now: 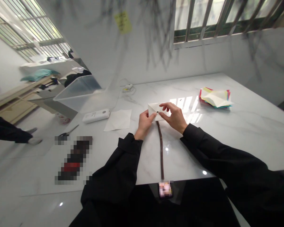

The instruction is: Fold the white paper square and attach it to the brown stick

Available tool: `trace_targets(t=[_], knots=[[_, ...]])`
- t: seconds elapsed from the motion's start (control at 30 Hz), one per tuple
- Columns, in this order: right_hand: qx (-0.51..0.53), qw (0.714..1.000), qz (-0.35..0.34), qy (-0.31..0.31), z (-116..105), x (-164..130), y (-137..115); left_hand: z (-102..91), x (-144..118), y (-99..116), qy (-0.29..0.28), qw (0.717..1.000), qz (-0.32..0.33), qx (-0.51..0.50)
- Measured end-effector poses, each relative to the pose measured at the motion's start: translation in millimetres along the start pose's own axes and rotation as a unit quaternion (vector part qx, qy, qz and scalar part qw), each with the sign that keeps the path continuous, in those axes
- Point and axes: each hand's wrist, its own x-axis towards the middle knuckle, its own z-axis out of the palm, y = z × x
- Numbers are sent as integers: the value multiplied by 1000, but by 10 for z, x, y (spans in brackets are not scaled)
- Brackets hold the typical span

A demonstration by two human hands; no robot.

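A small folded white paper [154,109] lies on the white marble table [227,132], held between both hands. My left hand [144,123] pinches its near left edge with thumb and fingers. My right hand [174,116] presses on its right side, fingers curled over the fold. A thin dark strap [161,148] runs from under the paper toward me, down to the table's front edge. Both my sleeves are black.
A flat white sheet [118,119] lies left of my hands, with a white device [96,115] and a clear plastic bin [79,91] beyond it. Scissors [65,133] lie at the far left. A stack of coloured folded papers [215,97] sits at the right. Another person's legs [11,132] stand at left.
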Motion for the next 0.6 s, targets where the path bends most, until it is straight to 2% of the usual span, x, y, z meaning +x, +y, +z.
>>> trace_targets(t=[0.13, 0.27, 0.5, 0.6], knots=[[19, 999, 17, -30, 42, 0, 29, 40, -5, 5, -20, 999, 29, 32], [-19, 999, 21, -39, 30, 25, 109, 67, -27, 15, -29, 999, 34, 30], [-25, 999, 21, -44, 31, 36, 155, 41, -19, 10, -6, 997, 24, 68], [-2, 999, 21, -48, 26, 30, 124, 13, -8, -3, 31, 996, 24, 77]])
